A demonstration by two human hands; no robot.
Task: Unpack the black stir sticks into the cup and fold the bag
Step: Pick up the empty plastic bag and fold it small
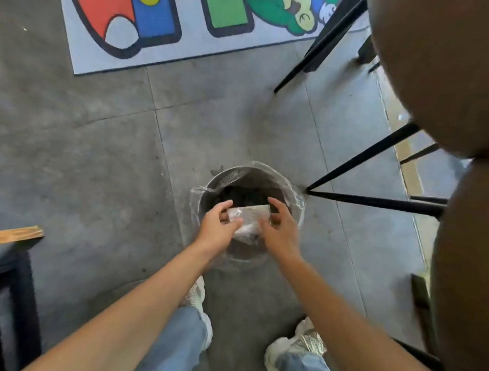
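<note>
Left hand (pixel 216 227) pinches the left end of the clear bag (pixel 248 218), thumb on top. Right hand (pixel 278 227) grips its right end, fingers curled. Bag is crumpled, partly folded, held directly above the bin (pixel 292 194). Bin: round, grey, clear liner over the rim, dark contents inside. It stands on grey concrete floor (pixel 95 146). Beyond the bin, a colourful printed mat (pixel 172 47). Right of the bin, black legs (pixel 364 156) under round brown tabletops (pixel 448 69). Left of the bin, a wood-edged bench (pixel 5 238). Below it, jeans and white sneakers (pixel 298 345).
</note>
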